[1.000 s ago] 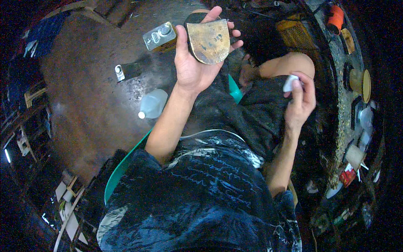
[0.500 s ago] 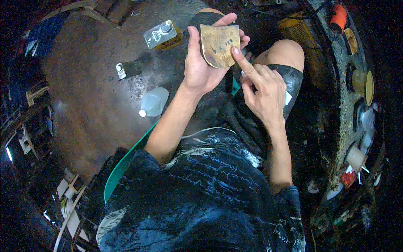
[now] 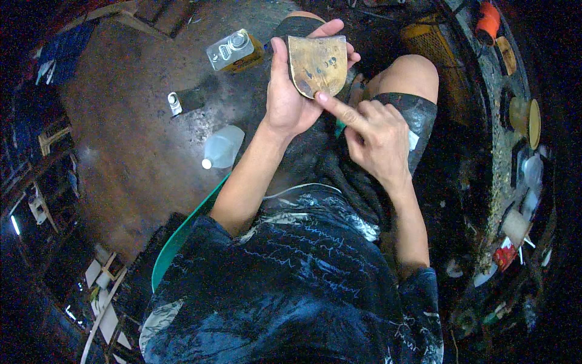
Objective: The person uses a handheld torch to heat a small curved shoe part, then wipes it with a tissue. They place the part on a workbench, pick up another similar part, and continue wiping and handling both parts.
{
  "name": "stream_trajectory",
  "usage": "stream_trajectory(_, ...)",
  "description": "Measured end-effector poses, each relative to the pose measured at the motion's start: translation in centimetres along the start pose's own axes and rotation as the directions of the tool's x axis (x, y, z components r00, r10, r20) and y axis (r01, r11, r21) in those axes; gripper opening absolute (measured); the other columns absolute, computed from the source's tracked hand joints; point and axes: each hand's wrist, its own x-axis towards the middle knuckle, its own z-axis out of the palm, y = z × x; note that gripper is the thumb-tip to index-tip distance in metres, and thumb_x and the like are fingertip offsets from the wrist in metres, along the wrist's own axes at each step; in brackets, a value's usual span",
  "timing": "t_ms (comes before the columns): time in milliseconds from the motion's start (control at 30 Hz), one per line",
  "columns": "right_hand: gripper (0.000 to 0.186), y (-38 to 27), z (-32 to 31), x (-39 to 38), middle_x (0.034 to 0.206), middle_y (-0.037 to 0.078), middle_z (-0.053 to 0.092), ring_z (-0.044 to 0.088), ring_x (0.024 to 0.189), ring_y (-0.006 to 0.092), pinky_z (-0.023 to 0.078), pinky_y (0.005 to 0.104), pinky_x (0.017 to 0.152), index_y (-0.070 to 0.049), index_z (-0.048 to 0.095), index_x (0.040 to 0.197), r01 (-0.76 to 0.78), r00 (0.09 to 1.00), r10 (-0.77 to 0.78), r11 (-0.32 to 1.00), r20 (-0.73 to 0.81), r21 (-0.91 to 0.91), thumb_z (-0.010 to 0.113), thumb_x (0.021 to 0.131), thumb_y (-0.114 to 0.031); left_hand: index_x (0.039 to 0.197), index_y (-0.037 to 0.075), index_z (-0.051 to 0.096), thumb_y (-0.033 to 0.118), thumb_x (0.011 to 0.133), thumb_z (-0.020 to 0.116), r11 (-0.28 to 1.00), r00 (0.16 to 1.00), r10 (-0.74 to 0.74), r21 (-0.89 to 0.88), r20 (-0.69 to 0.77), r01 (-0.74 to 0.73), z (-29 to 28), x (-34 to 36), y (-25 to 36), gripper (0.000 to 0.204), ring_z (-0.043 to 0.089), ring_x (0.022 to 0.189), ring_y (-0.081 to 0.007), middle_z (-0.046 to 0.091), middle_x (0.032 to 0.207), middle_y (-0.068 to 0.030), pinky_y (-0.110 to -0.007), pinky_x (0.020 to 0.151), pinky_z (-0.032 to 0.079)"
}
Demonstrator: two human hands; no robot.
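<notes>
Cradling the tan, flat, round-ended piece (image 3: 318, 64), the left hand (image 3: 290, 100) had loosely curled fingers behind it; the right hand (image 3: 382, 139) touched an index finger to its curved edge, others folded, contents hidden; shaping looked done, what remained unclear

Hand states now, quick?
Left hand: holding the tan rounded piece.
Right hand: index finger at the piece's edge, others curled; contents can't be told.

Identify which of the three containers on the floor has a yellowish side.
The boxy can, the one nearest the left hand. The small container shows silver and dark tones; the jug is pale and translucent.
</notes>
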Motion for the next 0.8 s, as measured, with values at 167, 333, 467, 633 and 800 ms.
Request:
stream_trajectory(167,0.060,0.9,0.6,0.0,0.096,0.012,0.077,0.072,0.079,0.0248,0.059,0.0380,0.078,-0.011,0.064,0.151,-0.272,0.902,0.346,0.920,-0.258,0.282,0.069,0.093,0.001,0.161,0.005,0.043,0.081,0.106,0.022,0.993,1.000,-0.006,-0.115,-0.018,0.004,-0.1,-0.5,0.4,0.096,0.064,0.129,-0.0291,0.066,0.136,-0.0173,-0.044,0.116,0.049)
stream_trajectory(333,0.038,1.7,0.1,-1.9,0.105,0.010,0.078,0.073,0.089,0.0161,0.058,0.0304,0.082,-0.004,0.070,0.137,-0.380,0.787,0.574,0.741,-0.227,0.554,0.074,0.100,-0.007,0.165,0.007,0.038,0.087,0.099,0.033,0.989,0.996,0.004,-0.148,0.091,0.010,-1.6,-0.3,1.2,0.104,0.067,0.121,-0.0330,0.062,0.144,-0.0213,-0.049,0.101,0.058)
stream_trajectory(467,0.024,3.5,-0.9,-3.4,0.107,0.007,0.078,0.074,0.092,0.0162,0.060,0.0306,0.082,-0.004,0.073,0.119,-0.335,0.675,0.695,0.587,-0.247,0.737,0.079,0.100,-0.018,0.167,0.009,0.034,0.083,0.098,0.047,1.000,1.000,-0.008,-0.007,0.030,0.009,-2.4,-0.6,2.4,0.102,0.066,0.123,-0.0377,0.057,0.150,-0.0263,-0.050,0.097,0.060)
stream_trajectory(633,0.023,4.2,-4.1,-6.2,0.099,0.011,0.077,0.073,0.079,0.0176,0.060,0.0295,0.069,0.002,0.071,0.120,-0.092,0.535,0.841,0.148,-0.077,0.985,0.075,0.100,-0.008,0.163,0.033,0.045,0.056,0.110,0.050,0.978,0.997,0.028,-0.208,0.077,-0.011,-2.3,-1.1,3.6,0.057,0.045,0.148,-0.0468,0.040,0.164,-0.0272,-0.060,0.119,0.045)
stream_trajectory(800,0.028,2.4,-13.7,-12.0,0.111,0.014,0.075,0.073,0.088,0.0222,0.063,0.0363,0.080,0.002,0.069,0.127,-0.242,0.032,0.972,0.235,-0.234,0.942,0.067,0.101,-0.007,0.126,0.024,0.066,0.060,0.109,0.050,0.976,0.999,-0.033,-0.216,-0.014,0.029,-3.4,-1.0,4.0,0.043,0.046,0.148,-0.0456,0.045,0.162,-0.0223,-0.059,0.118,0.045)
